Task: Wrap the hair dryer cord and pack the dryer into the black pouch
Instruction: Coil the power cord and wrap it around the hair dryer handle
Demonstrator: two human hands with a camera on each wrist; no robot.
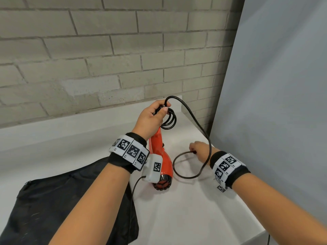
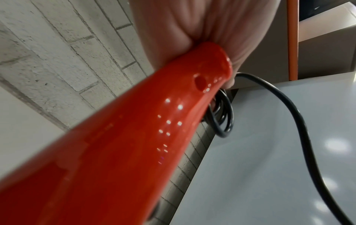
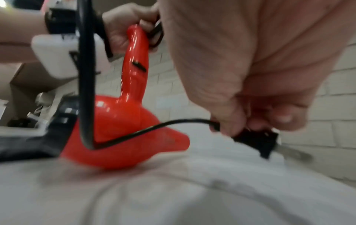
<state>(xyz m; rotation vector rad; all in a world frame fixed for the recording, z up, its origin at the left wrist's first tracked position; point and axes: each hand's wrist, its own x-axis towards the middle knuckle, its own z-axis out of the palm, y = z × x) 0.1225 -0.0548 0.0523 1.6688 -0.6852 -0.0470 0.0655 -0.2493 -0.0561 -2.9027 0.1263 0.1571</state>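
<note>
Midway through the wrap, by the look of it. Left hand (image 1: pixel 152 117) clamped round the top of the red hair dryer (image 1: pixel 160 156) handle, fingers and thumb curled, pinning a few finished coils (image 1: pixel 170 120) of black cord (image 1: pixel 198 124) against the handle end. Several small loops done, hanging just beside the fist. Plenty left, though: one long slack run arching up from the left hand, sweeping down towards the right wrist and curling into a wide loose loop on the white table (image 1: pixel 185 209). Right hand (image 1: pixel 199 150) low over the table, fingers curled and pinching the cord's far end; the right wrist view shows the black plug (image 3: pixel 256 141) right at the fingertips, blurred but plain enough. So: remaining slack to wind in, plug to tuck, then the packing, not yet started.

Black pouch (image 1: pixel 58 206) lying flat and limp on the table to the left, partly under the left forearm, just beside the dryer's rear. Whether its mouth is open, cannot tell.

Now orientation. Dryer body resting on the table, handle standing up and leaning away towards the brick wall (image 1: pixel 88 59), held at its tip. Barrel's long axis lying roughly along the table: rear grille (image 1: pixel 162 184) facing back towards the person, nozzle pointing away towards the wall. Handle's long axis steep, close to upright, tilted far-side.
</note>
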